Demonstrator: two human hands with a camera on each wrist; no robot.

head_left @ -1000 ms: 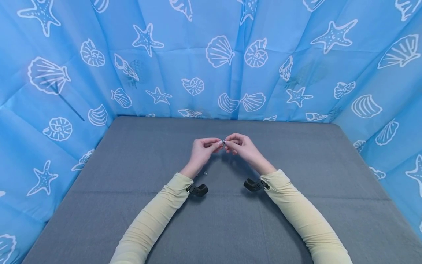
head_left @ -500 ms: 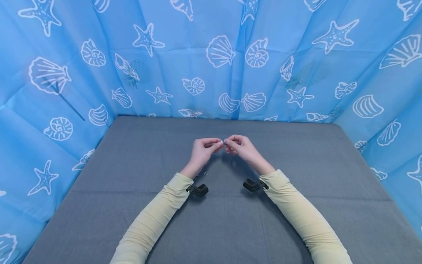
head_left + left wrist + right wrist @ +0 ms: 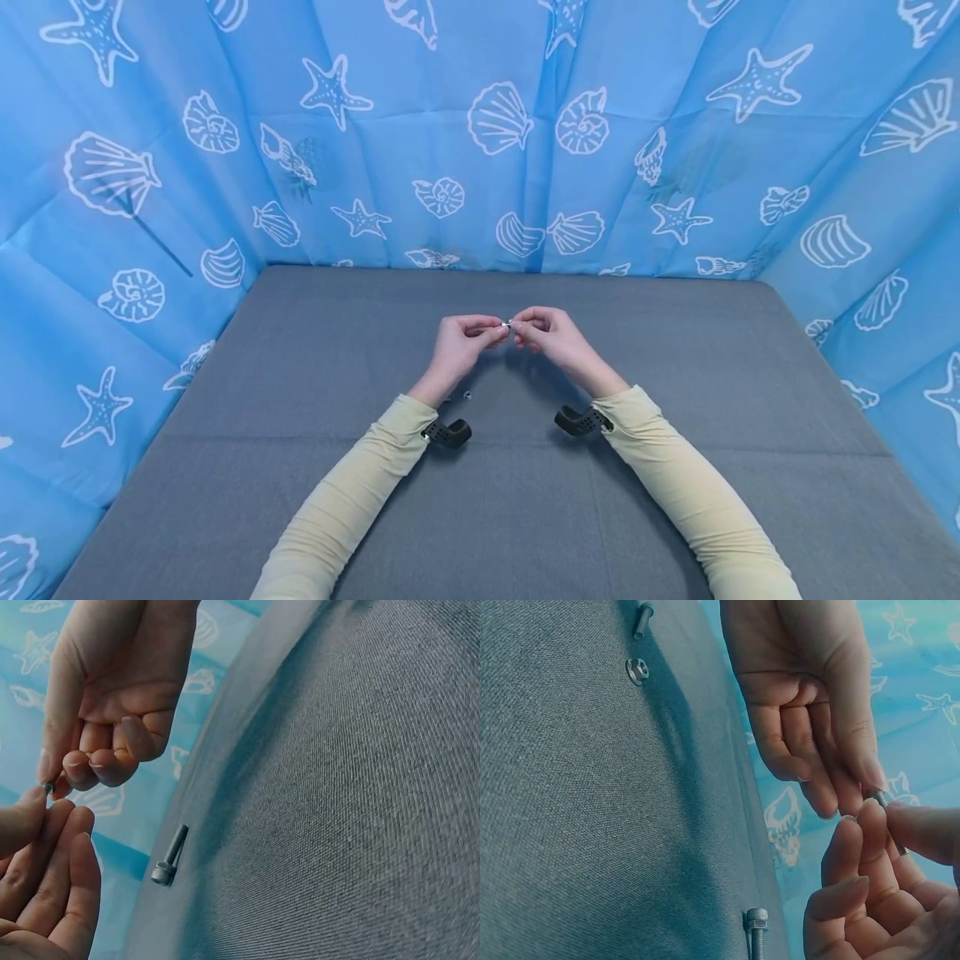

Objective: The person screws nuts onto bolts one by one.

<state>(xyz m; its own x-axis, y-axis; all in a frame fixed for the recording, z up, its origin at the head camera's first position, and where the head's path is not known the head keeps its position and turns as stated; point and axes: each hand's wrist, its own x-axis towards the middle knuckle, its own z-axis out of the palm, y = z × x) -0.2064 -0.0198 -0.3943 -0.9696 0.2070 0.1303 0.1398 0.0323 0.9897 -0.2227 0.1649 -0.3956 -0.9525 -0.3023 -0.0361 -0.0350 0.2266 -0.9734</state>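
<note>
My left hand (image 3: 459, 342) and right hand (image 3: 551, 332) meet fingertip to fingertip over the far middle of the grey table. Between them is a small metal bolt (image 3: 902, 846), pinched from both sides. The left thumb and finger grip its thicker end, while the right thumb (image 3: 922, 829) and fingers hold it along the shank. Only a glint of the bolt shows in the left wrist view. Fingertips hide much of it, and I cannot tell whether a nut is on it.
On the grey tabletop (image 3: 480, 500) lie a loose flanged nut (image 3: 468, 395) and a bolt (image 3: 643, 620) near the left wrist. Another bolt with a nut by its head (image 3: 161, 873) lies close to the right hand. Blue shell-printed curtains (image 3: 427, 108) enclose the back and sides.
Over the last second my right hand has lowered slightly and its fingertips have shifted on the bolt. A little more metal shows between the hands. The left hand has barely moved.
</note>
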